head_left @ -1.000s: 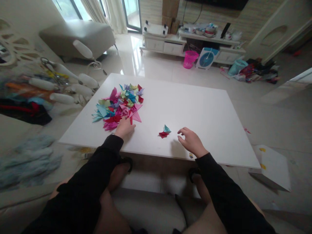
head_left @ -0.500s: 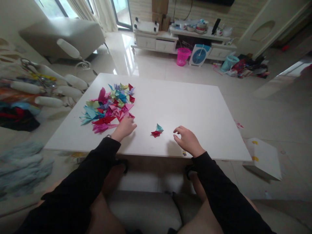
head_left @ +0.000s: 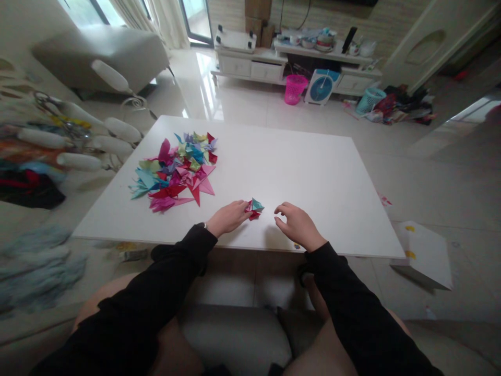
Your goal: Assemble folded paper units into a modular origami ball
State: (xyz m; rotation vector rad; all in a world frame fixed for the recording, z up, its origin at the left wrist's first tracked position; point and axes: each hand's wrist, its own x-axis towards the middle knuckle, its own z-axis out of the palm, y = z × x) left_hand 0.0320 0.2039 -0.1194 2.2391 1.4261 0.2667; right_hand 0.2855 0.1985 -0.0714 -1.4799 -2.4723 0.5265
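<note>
My left hand [head_left: 230, 216] is at the near middle of the white table [head_left: 297, 177], its fingertips closed on a small red-pink origami piece [head_left: 248, 206] mostly covered by the fingers. That piece touches or overlaps a little group of folded paper: a teal origami piece [head_left: 257, 204] and a red origami piece [head_left: 254, 215]. Right of the group, my right hand [head_left: 294, 223] hovers low with curved fingers and thumb apart, holding nothing. A spread pile of folded paper pieces [head_left: 180, 172] in pink, red, blue, yellow-green and purple lies on the table's left side.
A small sticker [head_left: 297, 246] is at the table's near edge. Beyond the table stand a pink basket [head_left: 294, 90], a blue-and-white fan [head_left: 322, 86] and a low TV cabinet [head_left: 250, 68]. A white box [head_left: 425, 253] sits on the floor at right.
My left hand has moved right from the pile's edge to the small group, bringing a red-pink origami piece. My right hand has stayed nearly still.
</note>
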